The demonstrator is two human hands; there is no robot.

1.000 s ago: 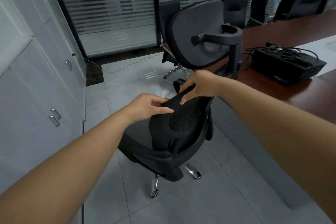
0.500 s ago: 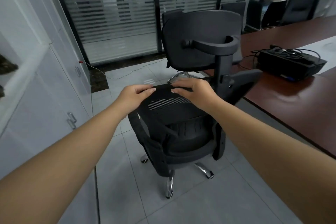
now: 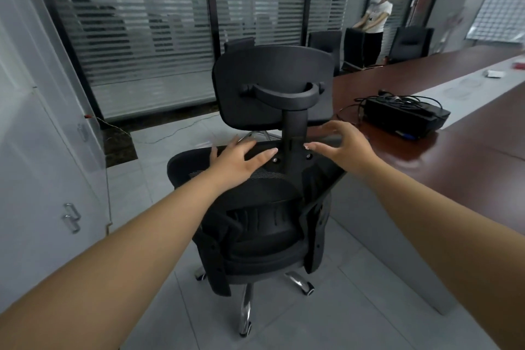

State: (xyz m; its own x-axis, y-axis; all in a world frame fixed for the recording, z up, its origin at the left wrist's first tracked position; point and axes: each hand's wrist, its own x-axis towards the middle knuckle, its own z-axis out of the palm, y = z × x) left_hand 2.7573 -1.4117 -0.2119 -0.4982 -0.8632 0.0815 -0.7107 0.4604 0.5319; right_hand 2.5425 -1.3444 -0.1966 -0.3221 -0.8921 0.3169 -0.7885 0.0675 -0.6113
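Since 0.5 s ago: the chair (image 3: 255, 236) has swung round, so the headrest post (image 3: 294, 128) now sits between the 2 hands instead of off to the right. The right hand (image 3: 341, 145) has come up off the backrest's top edge.

Near: both forearms reach in from the bottom corners. The chair stands on grey floor tile (image 3: 326, 327), with its back to the camera and its chrome base (image 3: 245, 307) below the seat.

Left hand (image 3: 238, 160): flat on the backrest's top edge, just left of the post, fingers straight and slightly apart, gripping nothing.

Right hand: just right of the post, fingers spread wide and blurred, holding nothing. Its thumb tip is next to the post bracket, and I can't tell if it touches.

The headrest (image 3: 272, 88) stands upright on the post, above both hands.

Left: white cabinets (image 3: 34, 179). Right: a brown table (image 3: 468, 156) just beside the chair, with a black device (image 3: 406, 116) and its cables on top.

Far: a striped glass partition (image 3: 156, 37), more chairs, and 1 person (image 3: 376, 23) standing.
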